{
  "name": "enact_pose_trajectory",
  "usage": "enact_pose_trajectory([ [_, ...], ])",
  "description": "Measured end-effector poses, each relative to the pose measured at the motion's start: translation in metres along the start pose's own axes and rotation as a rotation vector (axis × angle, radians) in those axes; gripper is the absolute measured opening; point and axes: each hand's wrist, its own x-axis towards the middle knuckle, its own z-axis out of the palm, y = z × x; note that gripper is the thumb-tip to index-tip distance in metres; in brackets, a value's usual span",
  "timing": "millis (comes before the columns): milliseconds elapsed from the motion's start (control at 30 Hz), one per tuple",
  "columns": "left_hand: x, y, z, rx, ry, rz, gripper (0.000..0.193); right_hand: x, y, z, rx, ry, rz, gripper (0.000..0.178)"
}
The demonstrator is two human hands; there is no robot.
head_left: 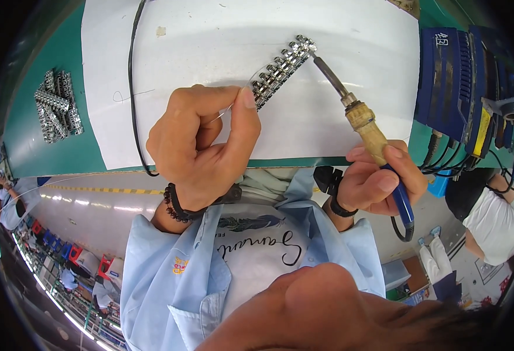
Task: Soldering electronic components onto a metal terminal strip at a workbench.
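Observation:
My left hand [201,137] is closed, with thumb and forefinger pinching a thin silvery solder wire [224,113]. Its fingertips are at the near end of a row of small shiny metal parts [279,71], which lies slanted on the white sheet [192,52]; whether they also touch the row I cannot tell. In my right hand [386,178] is a soldering iron [363,119] with a blue handle and a tan, worn sleeve. The iron's tip meets the row at its far end.
Several more metal strips [58,105] are piled on the green table mat [26,131] at the left. A black cable [132,82] crosses the sheet. Blue soldering station units [453,82] with cables stand at the right. Other people [494,225] are beyond the table.

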Motion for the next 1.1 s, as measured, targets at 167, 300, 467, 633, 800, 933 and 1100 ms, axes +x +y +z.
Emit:
enact_pose_trajectory([
  [167,-0.0001,-0.0001,-0.0008,0.010,-0.008,0.017,0.015,0.0042,-0.0063,-0.0001,-0.057,-0.109,0.016,0.032],
  [300,0.0001,0.0008,-0.0003,0.006,-0.007,0.014,0.015,0.0037,-0.0095,0.0003,-0.075,-0.141,0.066,0.036],
  [467,-0.0001,-0.0014,-0.0002,0.010,-0.008,0.019,0.015,0.0016,-0.0080,0.0022,-0.080,-0.159,0.092,0.038],
  [633,0.0013,-0.0017,-0.0005,0.038,-0.041,-0.010,0.014,0.0005,-0.0080,0.0046,-0.082,-0.174,0.113,0.039],
  [800,-0.0003,-0.0027,-0.0019,0.030,-0.024,-0.022,0.014,-0.0001,-0.0059,0.0044,-0.076,-0.190,0.064,0.038],
  [933,-0.0023,-0.0009,-0.0039,0.037,-0.021,-0.010,0.014,-0.0034,-0.0067,0.0005,0.003,-0.115,0.070,0.037],
  [1100,-0.0024,0.0023,-0.0054,0.034,-0.027,-0.008,0.014,-0.0004,-0.0099,-0.0001,0.031,-0.093,0.132,0.033],
])
